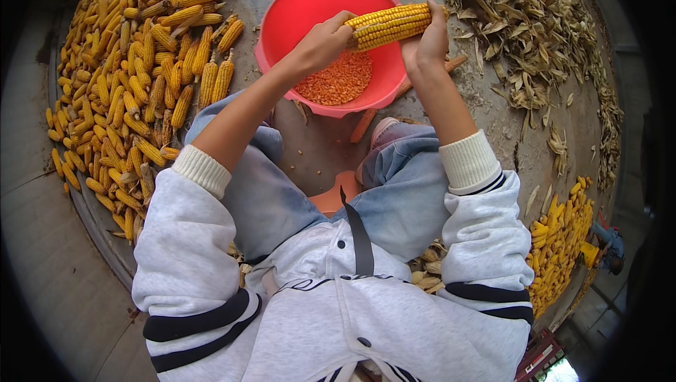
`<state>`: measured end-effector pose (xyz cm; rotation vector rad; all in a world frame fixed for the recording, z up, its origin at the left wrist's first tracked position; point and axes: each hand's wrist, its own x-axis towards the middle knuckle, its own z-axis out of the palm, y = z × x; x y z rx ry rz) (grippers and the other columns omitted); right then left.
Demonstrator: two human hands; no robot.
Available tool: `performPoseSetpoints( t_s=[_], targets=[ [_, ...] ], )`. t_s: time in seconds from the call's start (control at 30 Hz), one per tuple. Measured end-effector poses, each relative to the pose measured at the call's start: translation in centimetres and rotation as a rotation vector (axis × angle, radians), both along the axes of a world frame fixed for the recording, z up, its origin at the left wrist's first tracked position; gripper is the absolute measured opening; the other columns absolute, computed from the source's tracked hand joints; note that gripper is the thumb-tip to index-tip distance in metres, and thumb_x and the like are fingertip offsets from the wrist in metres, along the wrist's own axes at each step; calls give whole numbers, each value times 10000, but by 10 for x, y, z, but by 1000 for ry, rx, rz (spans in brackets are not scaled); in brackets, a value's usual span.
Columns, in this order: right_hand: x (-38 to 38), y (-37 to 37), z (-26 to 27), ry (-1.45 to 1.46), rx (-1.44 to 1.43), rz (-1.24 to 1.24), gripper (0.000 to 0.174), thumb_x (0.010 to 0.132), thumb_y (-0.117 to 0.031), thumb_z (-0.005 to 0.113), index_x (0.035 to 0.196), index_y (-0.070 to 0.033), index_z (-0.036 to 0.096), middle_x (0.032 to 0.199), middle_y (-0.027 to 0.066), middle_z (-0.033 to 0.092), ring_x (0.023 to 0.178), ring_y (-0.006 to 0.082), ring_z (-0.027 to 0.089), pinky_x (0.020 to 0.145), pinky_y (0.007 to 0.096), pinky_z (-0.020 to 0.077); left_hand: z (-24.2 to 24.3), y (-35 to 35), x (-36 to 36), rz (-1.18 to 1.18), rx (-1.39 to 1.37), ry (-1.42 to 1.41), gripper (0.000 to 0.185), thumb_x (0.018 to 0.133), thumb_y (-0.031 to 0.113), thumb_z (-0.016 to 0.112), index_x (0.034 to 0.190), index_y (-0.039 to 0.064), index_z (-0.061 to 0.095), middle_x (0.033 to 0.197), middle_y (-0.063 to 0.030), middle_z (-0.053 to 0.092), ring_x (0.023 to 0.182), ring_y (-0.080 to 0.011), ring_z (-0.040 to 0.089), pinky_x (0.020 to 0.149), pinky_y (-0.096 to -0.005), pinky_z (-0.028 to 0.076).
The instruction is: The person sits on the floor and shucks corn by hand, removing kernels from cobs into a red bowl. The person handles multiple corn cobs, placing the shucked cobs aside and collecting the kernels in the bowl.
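An ear of dried yellow corn (393,25) is held nearly level between both hands, over the right half of a red plastic basin (301,2). My left hand (330,41) grips its left end. Around the right end close the fingers of my right hand (426,44), its thumb on top. A few rows on the ear's upper side look broken or bare. Loose orange kernels (338,78) lie heaped in the bottom of the basin, which stands on the concrete floor beyond my knees.
A large pile of husked corn ears (132,81) spreads on the left. Dry husks (533,23) are heaped at the upper right. Bare cobs (363,126) lie beside the basin. More corn (560,239) and a person (610,244) beside a yellow bucket (588,255) appear far right.
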<state>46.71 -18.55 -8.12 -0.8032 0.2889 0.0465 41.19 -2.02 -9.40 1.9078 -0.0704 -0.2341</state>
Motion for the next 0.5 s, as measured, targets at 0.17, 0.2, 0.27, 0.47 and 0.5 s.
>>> performPoseSetpoints(
  t_s=[0.17,0.2,0.27,0.47,0.5],
  targets=[
    [4,-6,-5,-15,28,30,318,860,-228,542,1031,-12,382,939,81,471,859,185,514,801,358,449,17,7,2,-110,-159,220,366,854,256,339,1133,56,467,856,-52,509,724,-117,466,664,-244,403],
    [5,-6,-6,-5,28,26,311,860,-228,540,1026,-13,387,939,80,471,859,184,513,803,359,447,16,8,3,-123,-134,219,386,849,246,352,1186,85,449,881,-45,511,748,-101,470,659,-226,397],
    [5,-4,-7,16,25,17,298,861,-228,538,1014,-13,399,937,79,472,860,182,510,807,362,441,14,7,1,-125,-122,178,407,849,257,378,1214,85,436,893,-49,521,767,-105,484,670,-230,401],
    [0,-2,5,10,5,16,265,871,-250,513,960,-12,434,896,72,483,848,183,514,803,367,439,1,6,-1,-134,-37,-123,429,853,287,446,1184,16,417,932,-133,571,855,-209,558,761,-325,434],
    [-1,-3,5,6,5,21,263,873,-251,510,957,-13,435,893,72,483,845,183,515,802,368,440,2,5,-2,-136,-11,-153,429,854,281,445,1187,14,410,944,-148,575,873,-224,565,774,-336,434]
  ],
)
